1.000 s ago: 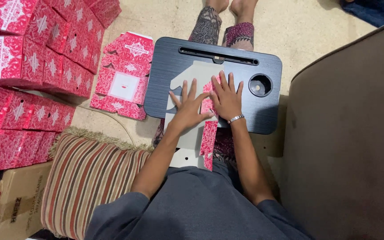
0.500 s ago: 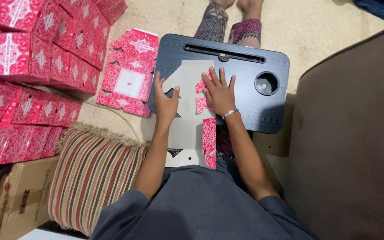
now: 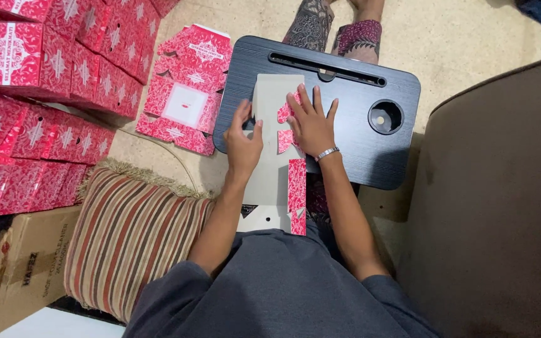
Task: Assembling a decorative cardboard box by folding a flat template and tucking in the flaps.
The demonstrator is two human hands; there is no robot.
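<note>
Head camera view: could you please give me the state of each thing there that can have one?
Carton blank: unfolded, grey inside up, red flaps folded over.
Left hand: open, pressing the blank's left edge.
Right hand: open, flat on the red flaps.
Lap desk: flat, cup hole empty.
Flat red cartons: stacked unfolded on the floor.
Red boxes: assembled, piled at left.
Striped cushion: lying beside the person.

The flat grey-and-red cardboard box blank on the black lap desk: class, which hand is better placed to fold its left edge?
Probably the left hand: it rests on the flat cardboard box blank at its left edge, while the right hand presses flat on the red flaps.
</note>
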